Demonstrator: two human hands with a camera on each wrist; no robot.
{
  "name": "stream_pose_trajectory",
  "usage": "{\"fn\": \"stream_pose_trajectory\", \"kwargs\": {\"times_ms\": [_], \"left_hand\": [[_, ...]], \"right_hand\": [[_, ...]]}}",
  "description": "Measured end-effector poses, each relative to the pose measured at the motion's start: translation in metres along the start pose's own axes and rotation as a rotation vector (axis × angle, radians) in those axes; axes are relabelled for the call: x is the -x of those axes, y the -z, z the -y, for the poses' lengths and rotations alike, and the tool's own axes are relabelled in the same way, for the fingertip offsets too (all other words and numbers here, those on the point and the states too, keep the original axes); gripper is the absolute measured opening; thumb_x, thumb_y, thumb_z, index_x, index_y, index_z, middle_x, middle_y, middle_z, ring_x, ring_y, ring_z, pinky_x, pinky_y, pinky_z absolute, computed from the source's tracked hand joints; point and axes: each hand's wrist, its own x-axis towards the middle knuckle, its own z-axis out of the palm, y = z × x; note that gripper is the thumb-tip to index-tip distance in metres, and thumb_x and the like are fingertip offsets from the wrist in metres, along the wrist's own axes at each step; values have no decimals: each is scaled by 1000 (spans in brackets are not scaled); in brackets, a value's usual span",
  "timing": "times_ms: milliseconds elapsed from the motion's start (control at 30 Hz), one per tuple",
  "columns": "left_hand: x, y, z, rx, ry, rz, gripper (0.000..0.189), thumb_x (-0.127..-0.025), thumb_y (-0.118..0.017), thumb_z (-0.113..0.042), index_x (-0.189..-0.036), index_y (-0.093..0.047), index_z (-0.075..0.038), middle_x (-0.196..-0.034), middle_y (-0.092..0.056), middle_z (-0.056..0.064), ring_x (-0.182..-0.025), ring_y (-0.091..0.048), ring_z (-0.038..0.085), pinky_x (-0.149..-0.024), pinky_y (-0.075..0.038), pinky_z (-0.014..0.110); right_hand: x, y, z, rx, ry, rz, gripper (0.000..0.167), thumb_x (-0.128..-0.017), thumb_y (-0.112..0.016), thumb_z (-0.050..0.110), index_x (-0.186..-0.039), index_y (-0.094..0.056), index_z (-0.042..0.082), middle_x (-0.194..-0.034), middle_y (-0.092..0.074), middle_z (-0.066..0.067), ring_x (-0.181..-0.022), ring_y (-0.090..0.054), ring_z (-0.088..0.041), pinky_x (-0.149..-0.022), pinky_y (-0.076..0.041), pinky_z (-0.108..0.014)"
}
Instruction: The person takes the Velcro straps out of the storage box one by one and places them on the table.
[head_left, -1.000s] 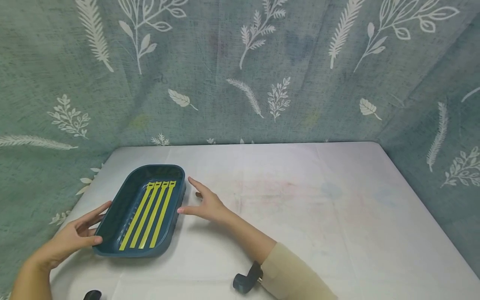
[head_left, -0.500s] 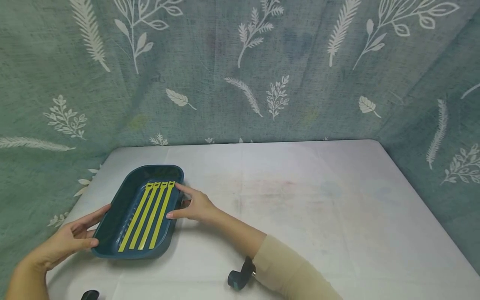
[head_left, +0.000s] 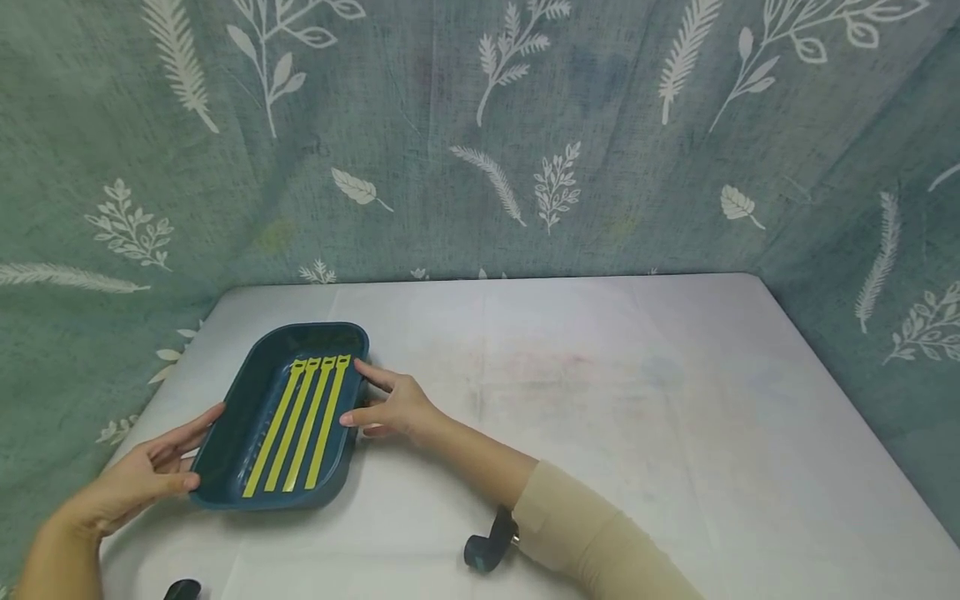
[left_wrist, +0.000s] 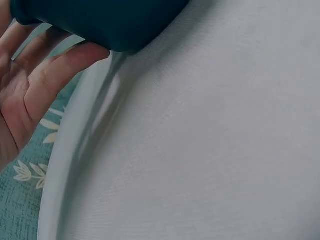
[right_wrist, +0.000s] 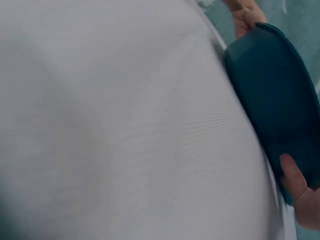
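A dark blue tray [head_left: 234, 446] with rounded corners is at the left of the table in the head view. Several flat yellow straps [head_left: 308, 425] with slotted heads lie side by side in it. My left hand [head_left: 142, 479] grips the tray's near left side, thumb at the rim; in the left wrist view its fingers [left_wrist: 70, 62] lie against the tray's outer side [left_wrist: 115, 25]. On the right side my right hand [head_left: 401, 408] holds the rim between thumb and fingers. In the right wrist view the right thumb [right_wrist: 292, 175] shows against the outer wall [right_wrist: 270, 90].
White cloth covers the table [head_left: 585, 433], which shows faint pinkish stains. A green curtain [head_left: 420, 100] with white leaf prints hangs behind and at both sides. A dark device [head_left: 491, 546] sits by my right sleeve, and another dark piece [head_left: 182, 590] shows at the lower left.
My right hand has moved left from beside the tray and taken hold of its right rim. The left hand keeps its grip, and the straps lie as before.
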Motion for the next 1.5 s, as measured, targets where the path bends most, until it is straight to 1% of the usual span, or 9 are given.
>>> {"fn": "stream_pose_trajectory", "kwargs": {"times_ms": [167,333,467,633,700,867,1000,1267,1500], "left_hand": [[1,-8,1,11,35,-37,76,-93,-52,5,-153,-10,-13,-138,-35,-33,-121,-40,-14,-89,-50,18],[2,-18,1,3,40,-85,76,-92,-55,4,-152,-13,-16,-133,-43,-30,-116,-50,-6,-85,-53,22],[1,-26,2,-34,49,-127,76,-91,-57,4,-152,-16,-16,-130,-43,-31,-115,-47,-12,-83,-53,20],[0,-34,3,27,43,-104,76,-92,-55,4,-152,-16,-20,-134,-43,-30,-116,-50,-7,-85,-54,23],[-2,-36,4,69,11,-82,75,-92,-54,5,-152,-17,-20,-136,-44,-26,-117,-52,-1,-86,-54,25],[-8,-42,7,145,-79,-35,71,-93,-52,7,-151,-22,-21,-138,-49,-16,-121,-52,4,-89,-53,26],[-12,-48,8,175,-96,-27,71,-93,-52,6,-151,-23,-22,-137,-50,-14,-121,-52,5,-89,-53,26],[-16,-61,6,181,-37,-49,72,-92,-55,4,-150,-26,-26,-135,-51,-16,-119,-54,7,-88,-54,30],[-22,-70,0,149,22,-105,75,-90,-59,2,-151,-23,-24,-131,-50,-23,-117,-54,2,-89,-52,25]], "right_hand": [[9,0,-6,-50,23,8,69,-79,-74,2,-134,-52,37,-145,-43,-6,-122,-54,-22,-78,-58,-41],[16,1,-7,-108,19,25,75,-78,-73,-3,-135,-50,37,-147,-41,-5,-127,-49,-26,-78,-57,-45],[20,3,-6,-109,16,22,77,-78,-73,-4,-139,-47,33,-148,-40,-2,-131,-44,-29,-77,-57,-46],[23,8,-6,-104,5,43,80,-77,-72,-6,-143,-43,30,-148,-39,-2,-133,-42,-30,-78,-57,-46],[24,10,-6,-114,2,53,82,-77,-72,-7,-143,-42,30,-149,-38,-4,-132,-42,-30,-78,-57,-46],[31,17,-6,-116,5,67,85,-77,-71,-10,-144,-40,31,-151,-35,-8,-131,-44,-30,-79,-57,-43],[37,23,-4,-104,4,76,87,-76,-71,-10,-146,-37,30,-151,-34,-8,-131,-43,-30,-79,-57,-43],[45,33,-6,-118,4,106,93,-73,-71,-14,-147,-34,29,-152,-31,-8,-135,-38,-29,-83,-56,-41],[50,41,-3,-89,22,100,94,-72,-74,-12,-147,-34,30,-153,-30,-8,-137,-36,-29,-85,-55,-41]]}}
